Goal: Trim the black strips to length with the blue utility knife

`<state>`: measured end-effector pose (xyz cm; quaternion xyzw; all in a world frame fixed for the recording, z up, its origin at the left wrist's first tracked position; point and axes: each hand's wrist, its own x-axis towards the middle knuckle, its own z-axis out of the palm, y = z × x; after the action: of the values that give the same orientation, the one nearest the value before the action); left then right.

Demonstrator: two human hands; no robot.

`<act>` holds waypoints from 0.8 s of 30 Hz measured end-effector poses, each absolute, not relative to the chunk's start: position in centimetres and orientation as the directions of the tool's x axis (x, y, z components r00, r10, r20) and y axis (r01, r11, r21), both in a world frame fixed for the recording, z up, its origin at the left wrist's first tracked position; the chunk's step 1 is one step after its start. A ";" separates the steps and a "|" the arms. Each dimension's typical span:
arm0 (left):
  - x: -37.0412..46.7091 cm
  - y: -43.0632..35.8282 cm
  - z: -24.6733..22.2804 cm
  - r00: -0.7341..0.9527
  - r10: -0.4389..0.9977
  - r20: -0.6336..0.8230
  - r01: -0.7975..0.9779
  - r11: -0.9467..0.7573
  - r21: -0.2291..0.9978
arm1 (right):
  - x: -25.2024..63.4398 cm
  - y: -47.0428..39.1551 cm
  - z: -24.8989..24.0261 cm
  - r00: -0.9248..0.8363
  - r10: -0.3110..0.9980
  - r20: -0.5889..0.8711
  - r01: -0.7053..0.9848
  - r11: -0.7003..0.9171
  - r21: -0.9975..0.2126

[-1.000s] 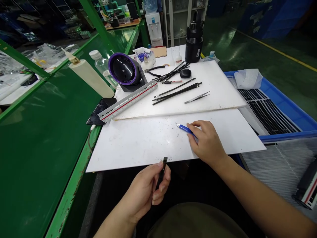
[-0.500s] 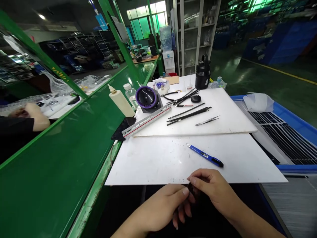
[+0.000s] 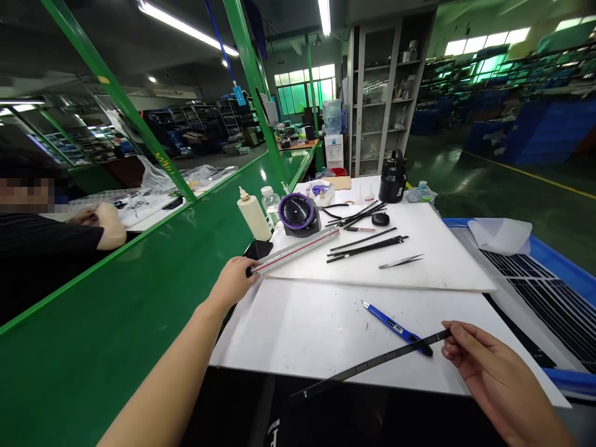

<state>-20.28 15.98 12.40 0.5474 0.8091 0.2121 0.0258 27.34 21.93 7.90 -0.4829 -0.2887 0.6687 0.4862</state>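
Note:
My right hand [image 3: 488, 366] pinches one end of a long thin black strip [image 3: 372, 365] between thumb and fingers. The strip slants down to the left, passing over the handle of a blue utility knife [image 3: 391, 320] and beyond the white board's near edge. At the left, my left hand [image 3: 234, 280] is closed round the near end of a triangular scale ruler [image 3: 298, 249] with a red line; some of its fingers are hidden. Beside that hand lies a dark flat object [image 3: 261, 249]. Several more black strips [image 3: 365, 248] lie on the white foam sheet [image 3: 428, 273], with tweezers [image 3: 401, 261] near them.
A cream squeeze bottle [image 3: 254, 217], a clear bottle [image 3: 270, 205] and a purple-rimmed black round device [image 3: 297, 212] line the left side. Pliers [image 3: 333, 208] and a black flask [image 3: 393, 180] stand farther back. A blue bin [image 3: 544, 248] holds strips at right. Another person [image 3: 46, 230] sits beyond the green partition.
My hands have parted from their place together at the near edge. The left reached forward to the ruler; the right moved right with the strip, now fully visible. The view tilted up.

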 end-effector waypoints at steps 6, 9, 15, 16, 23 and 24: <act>-17.4 12.1 14.3 -0.526 0.842 0.115 0.739 0.387 0.551 | 27.2 23.0 8.6 -0.002 0.946 -0.324 -0.355 -0.303 -0.884; -14.9 9.0 14.7 -0.618 0.779 0.104 0.626 0.407 0.665 | 27.0 23.7 10.3 0.080 0.973 -0.217 -0.362 -0.175 -0.916; -8.4 5.4 14.1 -0.571 0.820 -0.052 0.144 0.163 0.976 | 25.0 24.6 15.4 0.232 0.959 0.162 -0.250 0.220 -0.943; -7.5 5.4 14.0 -0.549 0.832 -0.076 0.048 0.122 0.991 | 24.6 24.6 16.0 0.232 0.952 0.200 -0.244 0.256 -0.935; -4.1 6.5 14.0 -0.523 0.850 -0.069 -0.144 -0.009 0.990 | 23.8 25.0 17.4 0.144 0.965 0.219 -0.219 0.246 -0.944; -3.9 6.6 14.0 -0.530 0.846 -0.062 -0.155 -0.024 0.988 | 23.8 25.0 17.4 0.136 0.967 0.215 -0.224 0.241 -0.944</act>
<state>-3.90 6.59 14.02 0.2963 0.5834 0.6515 0.3840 23.80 25.04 17.38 -0.4017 -0.4623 0.4671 0.6378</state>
